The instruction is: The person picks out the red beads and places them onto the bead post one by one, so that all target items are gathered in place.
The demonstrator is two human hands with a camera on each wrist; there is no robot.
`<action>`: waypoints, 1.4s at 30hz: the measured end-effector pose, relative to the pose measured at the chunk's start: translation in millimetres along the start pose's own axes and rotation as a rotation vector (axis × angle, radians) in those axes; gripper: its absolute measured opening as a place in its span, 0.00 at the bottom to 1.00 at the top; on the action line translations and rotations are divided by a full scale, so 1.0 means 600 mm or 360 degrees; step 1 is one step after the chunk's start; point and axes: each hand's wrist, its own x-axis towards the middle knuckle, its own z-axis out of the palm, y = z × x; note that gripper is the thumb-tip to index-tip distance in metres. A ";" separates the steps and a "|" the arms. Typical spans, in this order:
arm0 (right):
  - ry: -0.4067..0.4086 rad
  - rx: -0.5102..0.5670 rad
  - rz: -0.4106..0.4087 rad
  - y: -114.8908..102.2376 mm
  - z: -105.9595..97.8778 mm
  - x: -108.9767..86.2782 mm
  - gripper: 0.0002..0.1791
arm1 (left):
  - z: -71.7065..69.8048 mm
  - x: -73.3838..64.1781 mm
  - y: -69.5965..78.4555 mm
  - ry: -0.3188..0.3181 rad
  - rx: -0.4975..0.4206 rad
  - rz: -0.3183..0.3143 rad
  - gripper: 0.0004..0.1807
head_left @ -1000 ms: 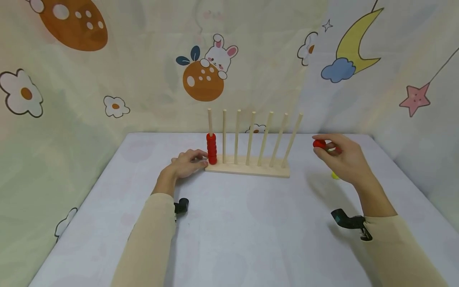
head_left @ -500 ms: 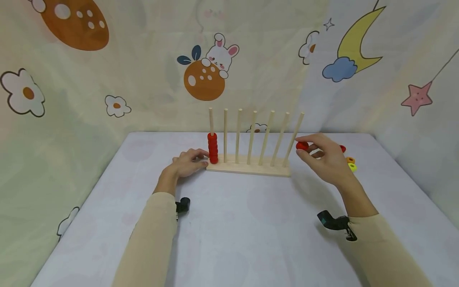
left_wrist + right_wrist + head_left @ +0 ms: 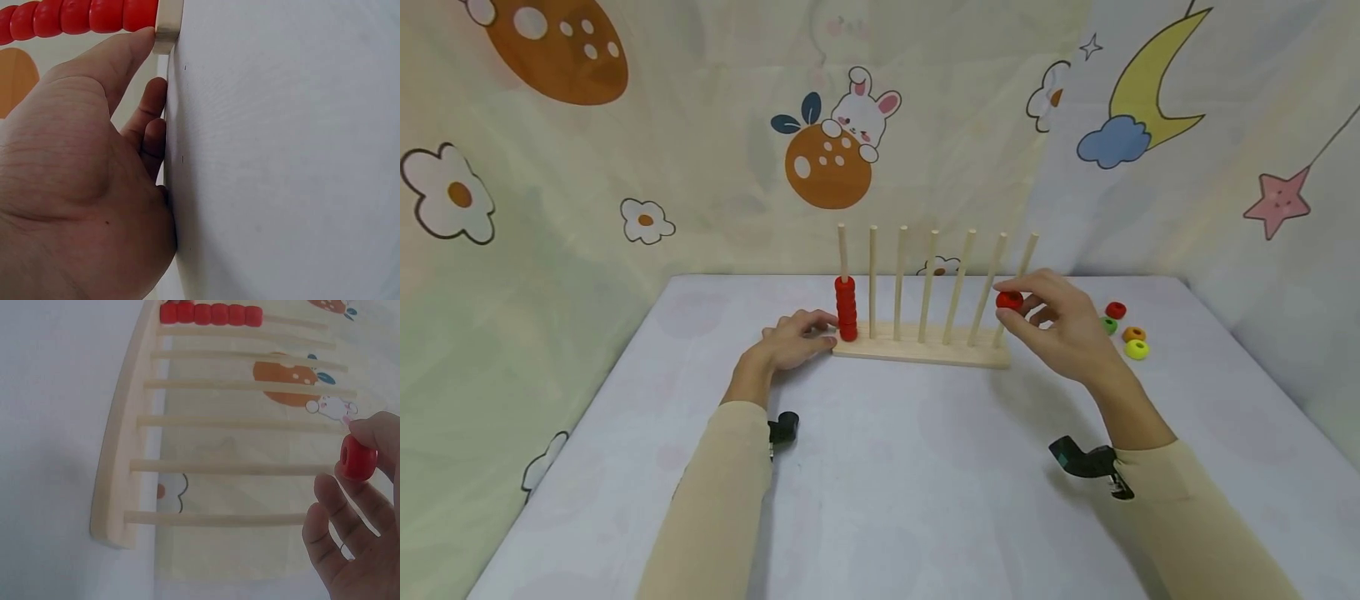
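A wooden peg rack (image 3: 925, 354) stands on the table with several upright pegs in a row. Its leftmost peg carries a stack of red beads (image 3: 846, 310), also at the top of the right wrist view. My left hand (image 3: 790, 342) holds the rack's left end; in the left wrist view its thumb (image 3: 134, 53) touches the base beside the lowest bead. Between thumb and fingertips my right hand (image 3: 1060, 325) pinches another red bead (image 3: 359, 458), off any peg and in front of the rack's right-hand pegs. The bead's hole shows in the right wrist view.
Loose beads lie on the table right of the rack: a red one (image 3: 1116, 310), a green one (image 3: 1108, 325) partly behind my right hand, an orange one (image 3: 1134, 334) and a yellow one (image 3: 1137, 350). A printed cloth (image 3: 722, 150) hangs behind the table.
My right hand has moved left with the red bead, from beyond the rack's right end to its right-hand pegs, uncovering the loose beads. My left hand has stayed at the rack's left end.
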 end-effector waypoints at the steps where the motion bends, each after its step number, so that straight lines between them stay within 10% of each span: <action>1: -0.0002 0.0012 -0.0004 -0.001 0.002 0.001 0.19 | 0.000 0.000 0.000 -0.0001 0.0003 0.0001 0.20; 42: 0.0032 0.0367 -0.0124 -0.066 0.114 0.094 0.17 | 0.003 0.005 -0.003 0.0014 0.0034 -0.0011 0.21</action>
